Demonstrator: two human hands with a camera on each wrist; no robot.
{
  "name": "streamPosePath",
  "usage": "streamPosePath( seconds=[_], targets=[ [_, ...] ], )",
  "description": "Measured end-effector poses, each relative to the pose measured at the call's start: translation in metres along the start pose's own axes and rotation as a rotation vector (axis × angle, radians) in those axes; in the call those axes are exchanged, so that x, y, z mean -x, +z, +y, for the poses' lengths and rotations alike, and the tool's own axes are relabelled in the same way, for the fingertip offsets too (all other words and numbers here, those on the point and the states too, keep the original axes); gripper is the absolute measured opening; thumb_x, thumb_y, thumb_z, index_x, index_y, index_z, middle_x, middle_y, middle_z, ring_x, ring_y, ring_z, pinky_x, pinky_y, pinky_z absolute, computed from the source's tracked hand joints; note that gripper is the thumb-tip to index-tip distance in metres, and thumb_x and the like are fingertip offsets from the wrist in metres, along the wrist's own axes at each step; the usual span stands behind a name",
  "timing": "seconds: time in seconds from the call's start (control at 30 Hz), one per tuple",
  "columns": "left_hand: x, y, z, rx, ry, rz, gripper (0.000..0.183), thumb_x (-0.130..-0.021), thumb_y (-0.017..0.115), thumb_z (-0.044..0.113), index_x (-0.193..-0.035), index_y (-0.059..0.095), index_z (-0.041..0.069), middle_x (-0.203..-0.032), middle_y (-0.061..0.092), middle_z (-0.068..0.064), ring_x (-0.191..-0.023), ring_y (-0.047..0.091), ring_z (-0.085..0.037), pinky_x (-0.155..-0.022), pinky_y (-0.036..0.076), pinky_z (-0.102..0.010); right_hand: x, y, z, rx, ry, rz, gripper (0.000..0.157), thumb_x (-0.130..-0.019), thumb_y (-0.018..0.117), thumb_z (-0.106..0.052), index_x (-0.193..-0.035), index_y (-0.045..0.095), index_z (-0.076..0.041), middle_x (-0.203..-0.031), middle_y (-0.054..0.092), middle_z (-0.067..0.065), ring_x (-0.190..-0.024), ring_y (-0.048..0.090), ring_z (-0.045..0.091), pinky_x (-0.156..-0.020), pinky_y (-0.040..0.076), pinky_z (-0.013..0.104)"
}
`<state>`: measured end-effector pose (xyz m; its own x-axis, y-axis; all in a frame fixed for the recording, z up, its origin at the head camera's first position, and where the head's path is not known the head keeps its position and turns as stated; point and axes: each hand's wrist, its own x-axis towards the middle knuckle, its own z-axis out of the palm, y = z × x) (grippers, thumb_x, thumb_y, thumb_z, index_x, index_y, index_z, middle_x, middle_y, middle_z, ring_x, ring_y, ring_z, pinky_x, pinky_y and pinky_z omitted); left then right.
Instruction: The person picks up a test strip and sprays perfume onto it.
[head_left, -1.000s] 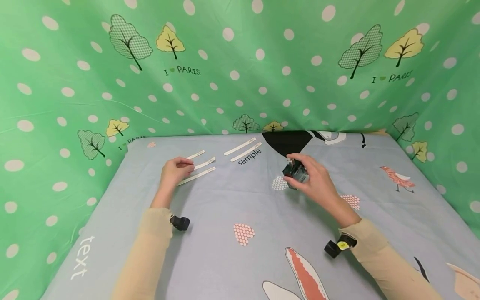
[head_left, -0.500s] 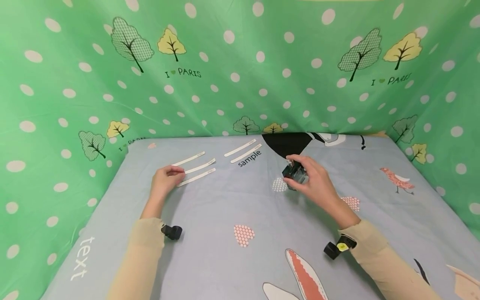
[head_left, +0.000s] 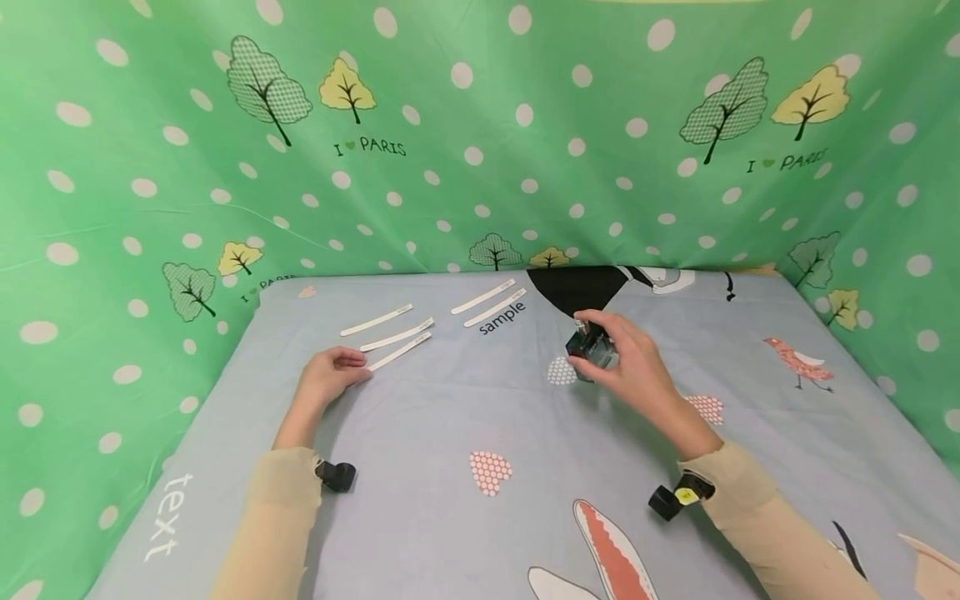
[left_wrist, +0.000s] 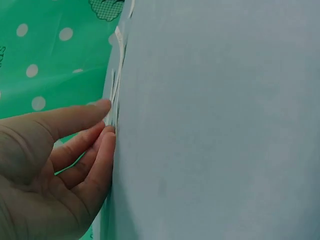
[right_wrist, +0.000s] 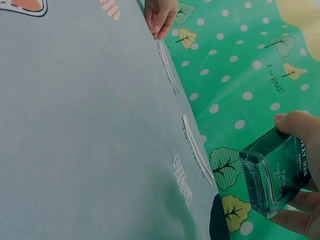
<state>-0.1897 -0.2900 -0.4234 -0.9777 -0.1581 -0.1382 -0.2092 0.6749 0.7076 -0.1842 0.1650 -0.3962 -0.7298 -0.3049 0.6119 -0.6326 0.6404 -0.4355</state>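
Note:
My right hand holds a dark glass perfume bottle, its index finger up at the spray top. The bottle's lettering and thick clear base show in the right wrist view. To the left, the thumb and fingertips of my left hand are at the near end of the closest white perfume test strip; that end is partly hidden by them. Behind it lie a second test strip with a slightly raised tip and a third strip, side by side on the cloth.
Two more white strips lie side by side near the printed word "sample" at the back. The cloth-covered table has printed hearts and animals. A green dotted curtain rises behind and beside it.
My left hand has let go of the middle strip and come nearer to the closest strip, which now slants more steeply. The right hand and bottle have stayed in place.

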Motion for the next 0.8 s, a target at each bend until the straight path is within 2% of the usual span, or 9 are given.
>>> streamPosePath(
  seconds=[0.1,0.17,0.4,0.57,0.8],
  targets=[
    [0.0,0.003,0.002,-0.03,0.013,0.006,0.028,-0.086,0.076,0.009,-0.109,0.066,-0.002,-0.108,0.072,-0.022,-0.089,0.069,-0.02,-0.068,0.049,-0.017,0.001,0.0,0.001,0.0,-0.001,0.004,0.064,-0.075,0.087,-0.018,-0.132,0.058,-0.015,-0.123,0.067,0.009,-0.105,0.066,0.024,-0.08,0.058,0.042],
    [0.0,0.004,0.004,-0.055,0.018,0.011,0.023,-0.085,0.076,0.007,-0.104,0.066,-0.002,-0.102,0.072,-0.021,-0.086,0.067,-0.022,-0.066,0.048,-0.019,0.001,0.0,0.001,0.0,0.0,0.005,0.065,-0.075,0.088,-0.019,-0.132,0.058,-0.016,-0.123,0.067,0.009,-0.104,0.066,0.023,-0.079,0.058,0.041],
    [0.0,0.008,0.008,-0.142,0.041,-0.035,0.017,-0.085,0.075,0.004,-0.097,0.064,-0.001,-0.087,0.069,-0.012,-0.076,0.06,-0.017,-0.065,0.045,-0.023,0.002,-0.001,0.0,-0.01,0.003,0.014,0.065,-0.075,0.087,-0.018,-0.133,0.058,-0.016,-0.123,0.067,0.009,-0.102,0.065,0.023,-0.075,0.057,0.04],
    [0.003,0.01,0.014,-0.138,0.041,-0.083,0.015,-0.088,0.072,0.006,-0.1,0.066,0.0,-0.085,0.066,-0.009,-0.075,0.057,-0.016,-0.066,0.044,-0.024,0.002,-0.001,0.0,-0.01,-0.002,0.015,0.065,-0.075,0.087,-0.018,-0.133,0.057,-0.016,-0.123,0.067,0.009,-0.098,0.064,0.02,-0.071,0.057,0.038],
    [0.002,0.009,0.014,-0.143,0.056,-0.087,0.012,-0.091,0.07,0.009,-0.1,0.067,0.002,-0.085,0.066,-0.009,-0.075,0.055,-0.017,-0.066,0.042,-0.025,0.002,-0.001,-0.001,-0.012,-0.012,0.013,0.066,-0.075,0.087,-0.018,-0.134,0.057,-0.016,-0.12,0.067,0.009,-0.092,0.063,0.017,-0.068,0.056,0.036]
  ],
)
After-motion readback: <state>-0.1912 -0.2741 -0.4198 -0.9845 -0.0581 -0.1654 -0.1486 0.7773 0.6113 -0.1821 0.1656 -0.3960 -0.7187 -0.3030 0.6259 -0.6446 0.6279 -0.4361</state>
